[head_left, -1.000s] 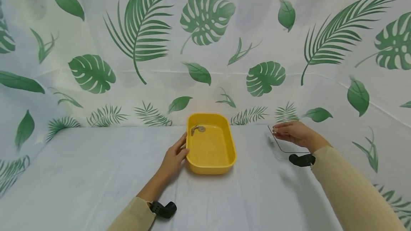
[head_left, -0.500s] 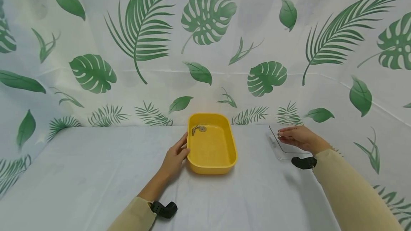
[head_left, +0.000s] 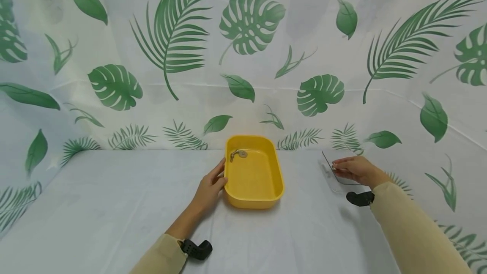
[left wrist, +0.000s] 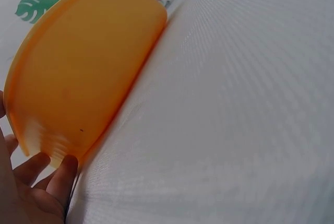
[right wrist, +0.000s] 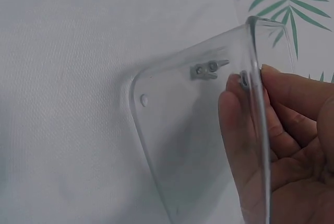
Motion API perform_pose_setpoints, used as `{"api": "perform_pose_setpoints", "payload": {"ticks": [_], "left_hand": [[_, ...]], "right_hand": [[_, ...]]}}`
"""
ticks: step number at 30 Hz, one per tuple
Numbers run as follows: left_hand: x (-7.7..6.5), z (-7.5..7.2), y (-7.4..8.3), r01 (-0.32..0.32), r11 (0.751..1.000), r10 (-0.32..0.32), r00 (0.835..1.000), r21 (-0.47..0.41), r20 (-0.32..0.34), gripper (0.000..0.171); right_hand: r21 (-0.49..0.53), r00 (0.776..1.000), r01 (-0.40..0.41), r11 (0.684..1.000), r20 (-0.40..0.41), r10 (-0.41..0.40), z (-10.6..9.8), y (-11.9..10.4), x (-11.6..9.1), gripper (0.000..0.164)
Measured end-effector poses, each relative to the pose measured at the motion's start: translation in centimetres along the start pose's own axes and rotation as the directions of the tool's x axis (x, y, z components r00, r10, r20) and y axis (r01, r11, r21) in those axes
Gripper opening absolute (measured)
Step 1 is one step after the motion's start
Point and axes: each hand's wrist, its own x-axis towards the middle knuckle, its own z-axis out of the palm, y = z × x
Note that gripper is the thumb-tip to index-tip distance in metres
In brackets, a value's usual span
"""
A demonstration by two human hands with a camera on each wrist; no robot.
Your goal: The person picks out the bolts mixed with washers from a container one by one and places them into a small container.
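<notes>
My left hand (head_left: 210,184) rests against the left outer side of a yellow plastic tray (head_left: 254,204), fingertips at its wall; the left wrist view shows the fingers (left wrist: 61,179) touching the tray's end. Inside the tray, near its far left corner, lie small grey metal pieces (head_left: 242,154), one round and flat, one bent. On the right, my right hand (head_left: 354,170) is at a clear plastic box (right wrist: 156,145). Its thumb and fingers pinch a small metal piece (right wrist: 243,80), seen through the box wall; its kind is too small to tell. More small metal pieces (right wrist: 207,69) lie in the box.
A white cloth (head_left: 114,206) covers the table. Behind it hangs a white backdrop with green leaf prints (head_left: 251,24). The clear box stands near the back right, against the backdrop, with tablecloth between it and the yellow tray.
My right hand has shifted slightly down and to the right at the clear box. The left hand and the tray stay together; the whole view has drifted a little.
</notes>
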Motion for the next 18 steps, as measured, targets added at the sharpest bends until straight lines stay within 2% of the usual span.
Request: {"api": "perform_pose_setpoints", "payload": {"ticks": [5,13,18], "left_hand": [[0.01,0.02,-0.23,-0.015,1.000,0.015,1.000,0.006,0.004,0.062],[0.04,0.00,-0.24,-0.015,1.000,0.015,1.000,0.009,0.005,0.061],[0.12,0.00,-0.15,-0.024,1.000,0.024,1.000,0.020,0.006,0.062]], "right_hand": [[-0.044,0.999,-0.031,0.999,-0.032,0.030,0.22,0.04,0.25,0.049],[-0.157,0.994,-0.049,0.986,-0.103,0.033,0.68,0.00,0.62,0.043],[-0.210,0.993,-0.044,0.977,-0.118,0.020,0.76,0.22,0.80,0.042]]}}
